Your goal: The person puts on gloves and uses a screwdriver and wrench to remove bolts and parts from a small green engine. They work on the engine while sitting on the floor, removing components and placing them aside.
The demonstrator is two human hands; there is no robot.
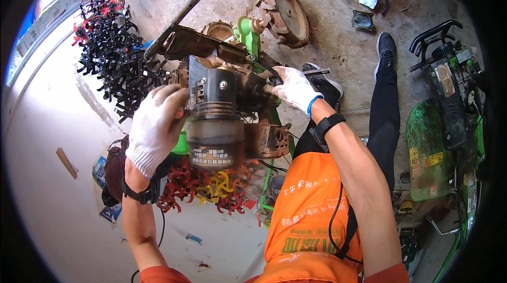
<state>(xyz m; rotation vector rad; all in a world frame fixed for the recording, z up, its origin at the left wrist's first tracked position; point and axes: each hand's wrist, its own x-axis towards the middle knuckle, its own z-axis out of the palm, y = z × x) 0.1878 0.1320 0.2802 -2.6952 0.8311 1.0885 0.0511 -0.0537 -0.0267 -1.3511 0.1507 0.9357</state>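
A dirty small engine [253,85] sits before me on a walking-tractor type machine with a green gear housing [248,35]. On its near side stands an air filter [214,138] with a black top and a cloudy bowl. My left hand [158,124], in a white knitted glove, is at the filter's left with fingers bent inward; what they hold, if anything, is hidden. My right hand [293,90], gloved too, closes at the engine's right side by a dark part. A thin metal bar [317,72] shows just beyond it.
A lugged wheel [285,16] stands beyond the engine. Black tiller blades [119,56] lie heaped at left; red and yellow blades [211,185] lie below the engine. My stretched leg [383,109] is at right, near a green guard [430,151] and another machine [449,87].
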